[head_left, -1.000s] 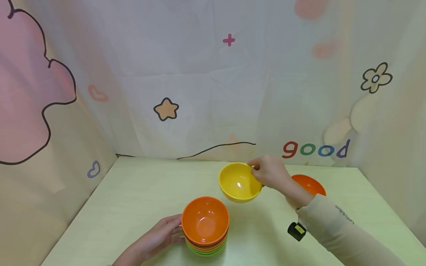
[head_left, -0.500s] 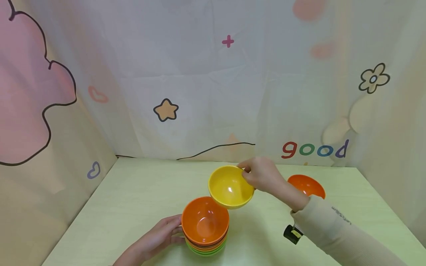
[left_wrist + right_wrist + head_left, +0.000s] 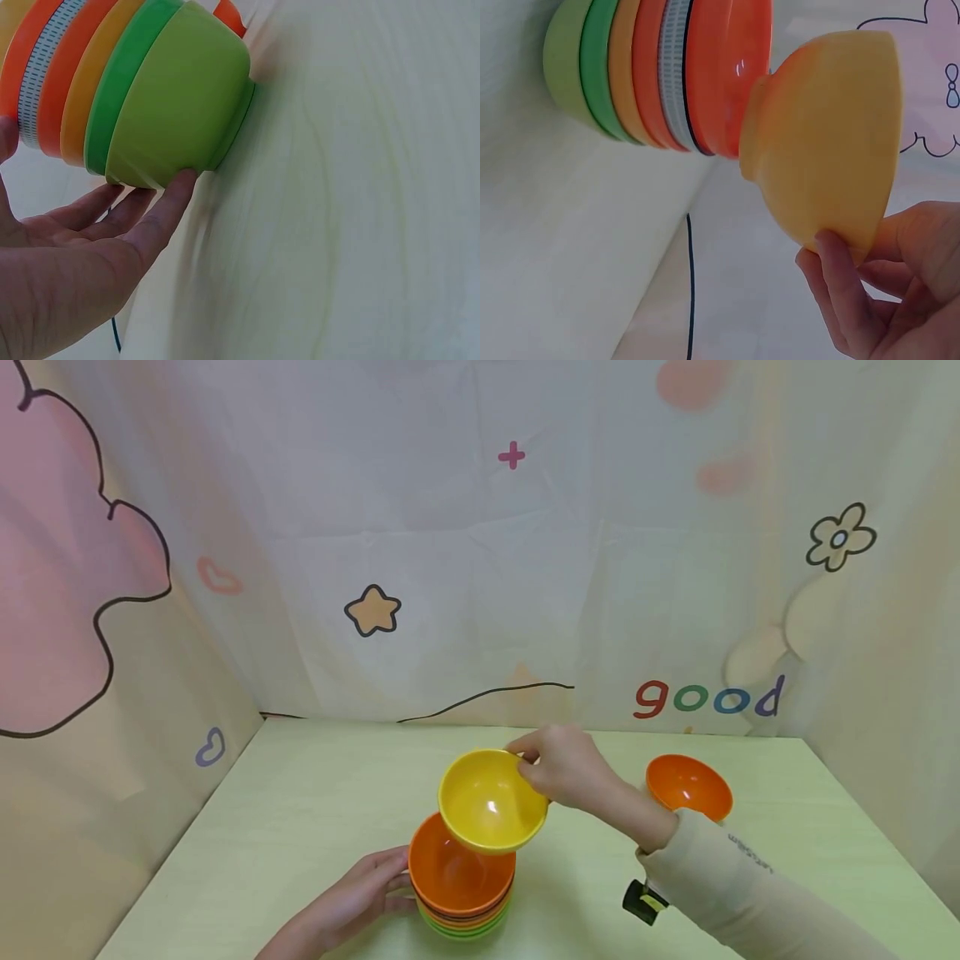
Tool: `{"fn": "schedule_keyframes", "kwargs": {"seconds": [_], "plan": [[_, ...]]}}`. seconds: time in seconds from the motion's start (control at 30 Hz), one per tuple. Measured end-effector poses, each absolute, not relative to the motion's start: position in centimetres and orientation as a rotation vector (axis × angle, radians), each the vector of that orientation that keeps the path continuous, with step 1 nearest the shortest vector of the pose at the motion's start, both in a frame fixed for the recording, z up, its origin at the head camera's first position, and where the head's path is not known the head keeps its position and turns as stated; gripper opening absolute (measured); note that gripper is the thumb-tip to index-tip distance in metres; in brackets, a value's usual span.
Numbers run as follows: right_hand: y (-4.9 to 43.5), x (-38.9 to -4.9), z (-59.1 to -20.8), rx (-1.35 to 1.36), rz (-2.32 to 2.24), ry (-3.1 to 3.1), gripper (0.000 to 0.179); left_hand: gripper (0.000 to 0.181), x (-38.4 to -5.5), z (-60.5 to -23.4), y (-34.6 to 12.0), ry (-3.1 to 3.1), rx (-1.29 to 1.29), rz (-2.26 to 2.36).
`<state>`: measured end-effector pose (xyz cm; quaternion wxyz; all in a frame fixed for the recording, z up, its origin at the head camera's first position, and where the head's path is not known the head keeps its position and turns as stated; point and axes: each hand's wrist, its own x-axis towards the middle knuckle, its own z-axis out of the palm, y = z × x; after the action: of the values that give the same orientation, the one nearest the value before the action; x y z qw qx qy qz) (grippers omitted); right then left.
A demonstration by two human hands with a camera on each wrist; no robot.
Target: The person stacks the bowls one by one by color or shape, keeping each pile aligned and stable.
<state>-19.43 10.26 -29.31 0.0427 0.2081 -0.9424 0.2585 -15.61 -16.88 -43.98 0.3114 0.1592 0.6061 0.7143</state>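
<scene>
My right hand (image 3: 566, 770) pinches a yellow bowl (image 3: 487, 814) by its rim, thumb and fingers on its right side. The bowl hangs over the back of a stack's top orange bowl (image 3: 457, 887), hiding part of its inside. In the right wrist view, the yellow bowl's (image 3: 829, 135) foot is at the orange bowl's rim; whether they touch is unclear. Under the orange bowl sit a white-patterned band, orange bowls, a green bowl (image 3: 124, 90) and a light green bowl (image 3: 180, 97) at the bottom. My left hand (image 3: 356, 893) rests against the stack's left side, fingers fairly straight.
Another orange bowl (image 3: 690, 787) stands at the right on the pale table (image 3: 315, 793), partly behind my right forearm. A small black device (image 3: 643, 902) is at my right wrist. A printed cloth (image 3: 450, 527) stands behind the table.
My right hand has carried the yellow bowl left and toward me, from behind the stack to over its top bowl's back part. The left hand and the stack have stayed in place.
</scene>
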Motion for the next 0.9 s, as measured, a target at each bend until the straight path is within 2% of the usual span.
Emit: {"fn": "schedule_keyframes", "kwargs": {"seconds": [0.33,0.6,0.9], "plan": [[9.2,-18.6,-30.5,0.691,0.883,-2.899,0.022,0.048,-15.6,-44.2,-16.9,1.608,0.431,1.894],[8.7,-18.1,-31.3,0.766,0.926,-2.909,0.021,0.057,-15.4,-44.3,-16.8,1.626,0.362,1.894],[8.5,-18.0,-31.7,0.812,0.96,-2.925,0.021,0.057,-15.5,-44.0,-16.8,1.632,0.341,1.894]]}}
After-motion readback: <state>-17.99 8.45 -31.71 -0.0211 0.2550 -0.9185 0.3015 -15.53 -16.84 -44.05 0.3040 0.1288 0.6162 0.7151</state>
